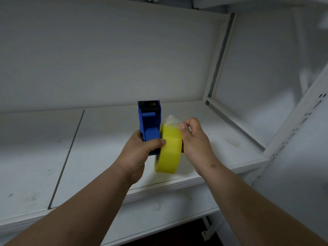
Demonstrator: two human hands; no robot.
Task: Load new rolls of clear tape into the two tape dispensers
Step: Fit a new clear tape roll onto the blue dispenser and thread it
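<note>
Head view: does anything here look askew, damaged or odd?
Nothing damaged. The yellowish tape roll sits beside the blue dispenser, apparently not seated in it. The left hand grips both; the right hand pinches the peeled tape end. The white shelf shows scuff marks only.

No legible text or labels anywhere.

Beneath your hands runs a white shelf, scuffed with grey marks, a dark seam crossing it to their left. Behind them rises a plain white back panel. To their right you see a white side wall and a slotted upright (perforated with small dark holes). Below, a lower shelf shows.
</note>
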